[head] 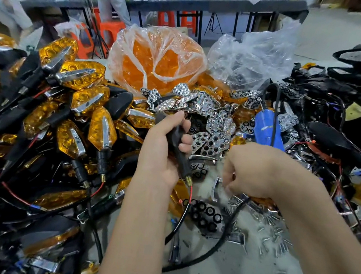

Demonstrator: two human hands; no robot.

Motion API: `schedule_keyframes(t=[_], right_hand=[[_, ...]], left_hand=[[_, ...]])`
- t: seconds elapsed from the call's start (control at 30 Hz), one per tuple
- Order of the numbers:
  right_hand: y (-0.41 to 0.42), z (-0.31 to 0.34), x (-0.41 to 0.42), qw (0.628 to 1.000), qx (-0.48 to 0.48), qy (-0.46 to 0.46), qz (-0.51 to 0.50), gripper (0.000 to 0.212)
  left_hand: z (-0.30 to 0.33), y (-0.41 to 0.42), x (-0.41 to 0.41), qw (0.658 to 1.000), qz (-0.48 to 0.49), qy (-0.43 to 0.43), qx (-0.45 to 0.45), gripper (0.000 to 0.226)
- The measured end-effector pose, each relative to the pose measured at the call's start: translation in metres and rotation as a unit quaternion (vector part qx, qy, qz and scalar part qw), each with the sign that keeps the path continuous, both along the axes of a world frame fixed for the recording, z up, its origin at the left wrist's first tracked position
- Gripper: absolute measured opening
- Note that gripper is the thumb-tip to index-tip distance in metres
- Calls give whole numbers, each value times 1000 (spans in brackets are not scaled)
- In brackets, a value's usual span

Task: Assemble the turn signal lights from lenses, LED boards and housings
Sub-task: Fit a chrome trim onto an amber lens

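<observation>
A single head-worn wide-angle view looks forward and down, close over the cluttered worktable [237,272].

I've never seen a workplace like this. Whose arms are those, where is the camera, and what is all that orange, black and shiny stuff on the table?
No machine here: these are a person's two bare arms, filmed by one wide-angle camera worn on the head, looking down at the work.

The left hand grips a black housing, the shell of a turn signal, with red and black wires hanging from its threaded stem. The right hand is curled over a patch of small screws; motion blur hides whether it pinches anything.

On the left lie finished lights, amber with chrome trim. Behind sit a plastic bag of orange lenses and a heap of chrome reflectors. A blue electric tool lies beside them, and more black housings are piled on the right.
</observation>
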State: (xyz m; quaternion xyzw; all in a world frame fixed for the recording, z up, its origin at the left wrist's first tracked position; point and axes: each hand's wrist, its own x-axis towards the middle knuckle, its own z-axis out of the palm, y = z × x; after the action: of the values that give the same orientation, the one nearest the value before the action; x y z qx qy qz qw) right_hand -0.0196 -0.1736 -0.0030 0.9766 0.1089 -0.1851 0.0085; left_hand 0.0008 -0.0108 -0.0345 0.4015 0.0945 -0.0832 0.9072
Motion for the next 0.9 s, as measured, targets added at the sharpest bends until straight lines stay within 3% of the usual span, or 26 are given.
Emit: schedule_keyframes(t=[0.07,0.33,0.47,0.9], right_hand=[[2,-1,-2,999,-39,-2,-14,12],[3,1,-4,998,-46,16,-49,23],[0,0,0,998,-48,43,-7,11],[-15,-16,11,992,116,29,32,15]], left_hand=[[-1,-3,-1,1000,-10,2,-8,17],[0,-3,-3,999,-27,8,-40,15],[1,-3,-3,999,-23,15,-43,20],[-2,-8,-3,999,-39,21,3,18]])
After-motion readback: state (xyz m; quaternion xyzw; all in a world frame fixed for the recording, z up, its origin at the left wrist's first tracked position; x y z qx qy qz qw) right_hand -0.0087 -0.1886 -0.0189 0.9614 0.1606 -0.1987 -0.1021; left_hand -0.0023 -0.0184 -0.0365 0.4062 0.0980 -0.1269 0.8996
